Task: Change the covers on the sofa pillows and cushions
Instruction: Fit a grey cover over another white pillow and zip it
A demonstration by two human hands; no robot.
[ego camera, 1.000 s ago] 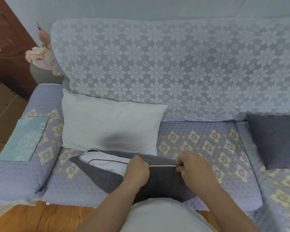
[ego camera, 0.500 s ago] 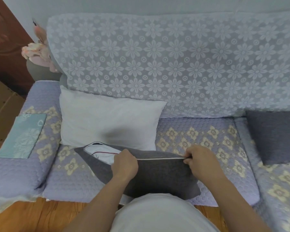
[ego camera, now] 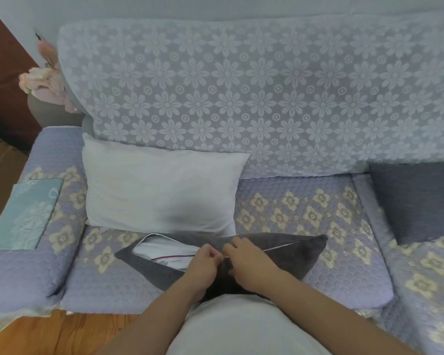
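A dark grey cushion cover (ego camera: 305, 254) lies on the sofa seat just in front of me, its zipper shut on the right part and open on the left. The white inner pillow (ego camera: 164, 251) shows through that opening. My left hand (ego camera: 203, 265) pinches the cover at the zipper near the middle. My right hand (ego camera: 249, 262) grips the zipper edge right beside it, the two hands almost touching. A bare white pillow (ego camera: 162, 190) leans against the backrest behind.
A folded teal cover (ego camera: 23, 213) lies on the left armrest. Another dark grey cushion (ego camera: 418, 201) stands at the right. The lace-covered backrest (ego camera: 241, 98) rises behind, pink flowers (ego camera: 46, 85) at its left end. Wooden floor (ego camera: 62, 334) lies below the seat edge.
My right hand has slid left along the zipper from the cover's right end to meet my left hand. The left hand holds the same spot at the zipper.
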